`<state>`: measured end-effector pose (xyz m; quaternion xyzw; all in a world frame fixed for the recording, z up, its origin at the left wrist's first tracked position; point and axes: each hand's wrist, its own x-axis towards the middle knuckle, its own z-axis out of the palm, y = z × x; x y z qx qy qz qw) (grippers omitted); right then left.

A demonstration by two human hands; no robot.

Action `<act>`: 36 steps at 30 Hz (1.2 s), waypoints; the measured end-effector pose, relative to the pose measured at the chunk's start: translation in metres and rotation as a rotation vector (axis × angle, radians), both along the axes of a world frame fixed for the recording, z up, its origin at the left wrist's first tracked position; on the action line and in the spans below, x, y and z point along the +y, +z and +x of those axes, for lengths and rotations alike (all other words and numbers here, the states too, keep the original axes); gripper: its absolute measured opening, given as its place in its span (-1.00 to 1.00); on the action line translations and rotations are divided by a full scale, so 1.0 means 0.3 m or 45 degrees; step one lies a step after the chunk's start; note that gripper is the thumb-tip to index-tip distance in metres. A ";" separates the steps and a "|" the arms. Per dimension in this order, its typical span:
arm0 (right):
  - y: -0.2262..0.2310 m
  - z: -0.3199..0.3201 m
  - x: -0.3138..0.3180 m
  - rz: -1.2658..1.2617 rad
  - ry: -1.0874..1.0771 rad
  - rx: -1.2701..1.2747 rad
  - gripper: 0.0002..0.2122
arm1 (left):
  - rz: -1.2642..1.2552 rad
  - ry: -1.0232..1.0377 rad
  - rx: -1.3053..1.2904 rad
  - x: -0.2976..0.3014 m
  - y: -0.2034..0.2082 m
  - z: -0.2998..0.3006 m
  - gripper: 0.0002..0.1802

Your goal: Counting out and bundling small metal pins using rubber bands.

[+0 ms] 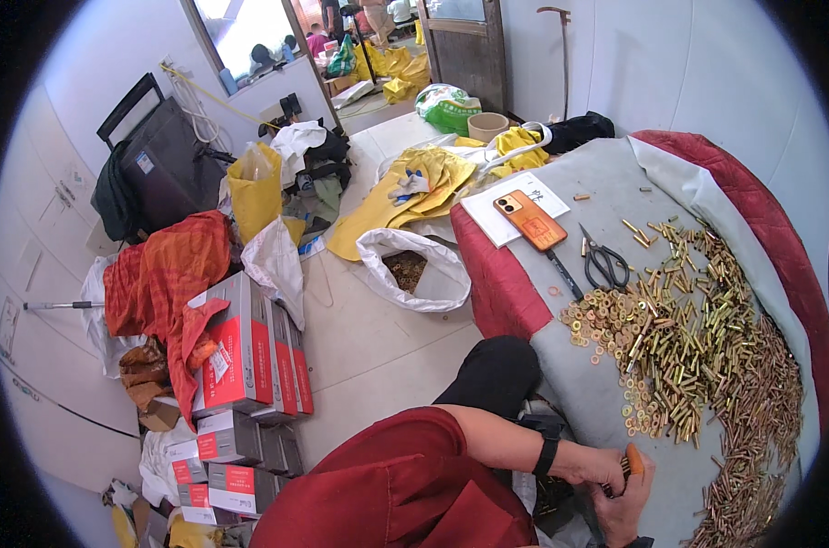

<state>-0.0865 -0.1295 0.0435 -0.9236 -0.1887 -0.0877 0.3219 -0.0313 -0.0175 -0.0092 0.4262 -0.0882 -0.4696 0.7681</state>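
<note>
At the lower right, close to the table's front edge, my left hand (600, 467) and my right hand (625, 508) meet with fingers bent. Small brass-coloured parts (626, 467) show between them, too small to name exactly. An orange finger cover (634, 458) is on a digit of my right hand. My left fingertips are partly hidden. Just beyond the hands lie loose brass washers (638, 406). A heap of short brass tubes (693, 361) spreads beside these, and a mass of thin copper-coloured pins (761, 429) lies along the right side.
Black-handled scissors (606, 265), an orange phone (531, 220) and a white notebook (492, 219) lie on the grey-covered table (606, 196). A white sack (442, 279) of small parts stands on the floor. Red-and-grey boxes (236, 384) are stacked at the left.
</note>
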 end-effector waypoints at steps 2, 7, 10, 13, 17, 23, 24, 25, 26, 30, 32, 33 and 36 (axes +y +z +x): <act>-0.001 -0.001 0.000 0.073 -0.002 -0.006 -0.26 | -0.036 -0.067 0.017 0.006 0.005 0.007 -0.88; 0.007 0.001 0.006 0.063 0.027 -0.114 -0.30 | -0.186 -0.114 0.224 0.014 0.015 0.010 -0.87; 0.009 0.000 0.005 0.059 0.026 -0.134 -0.32 | -0.183 -0.146 0.332 0.011 0.010 0.012 -0.88; 0.010 -0.001 0.002 0.061 0.016 -0.121 -0.34 | -0.203 -0.164 0.353 0.000 -0.003 0.011 -0.90; 0.003 0.007 0.002 0.020 0.054 -0.180 -0.32 | -0.214 -0.137 0.333 0.010 0.008 0.011 -0.93; 0.075 0.006 0.021 -0.010 0.039 -0.031 -0.31 | -0.053 -0.125 0.179 0.011 -0.003 0.021 -0.93; 0.076 0.008 0.016 -0.013 0.043 -0.033 -0.31 | -0.057 -0.120 0.177 0.015 0.013 0.024 -0.93; 0.074 0.003 0.010 -0.042 0.034 0.049 -0.29 | -0.036 -0.125 0.202 0.022 0.037 0.021 -0.93; 0.072 -0.001 0.003 -0.073 0.024 0.131 -0.25 | -0.017 -0.132 0.227 0.025 0.050 0.020 -0.94; 0.026 0.009 -0.012 -0.108 0.109 0.056 -0.31 | 0.013 -0.081 0.204 0.025 0.021 0.018 -0.94; 0.016 0.007 -0.019 -0.112 0.073 0.059 -0.35 | -0.099 -0.191 0.308 0.028 0.043 0.020 -0.96; 0.018 0.006 -0.018 -0.112 0.080 0.058 -0.35 | -0.099 -0.185 0.306 0.027 0.035 0.022 -0.96; 0.028 0.004 -0.014 -0.086 0.042 0.092 -0.38 | -0.093 -0.194 0.307 0.003 -0.016 0.026 -0.97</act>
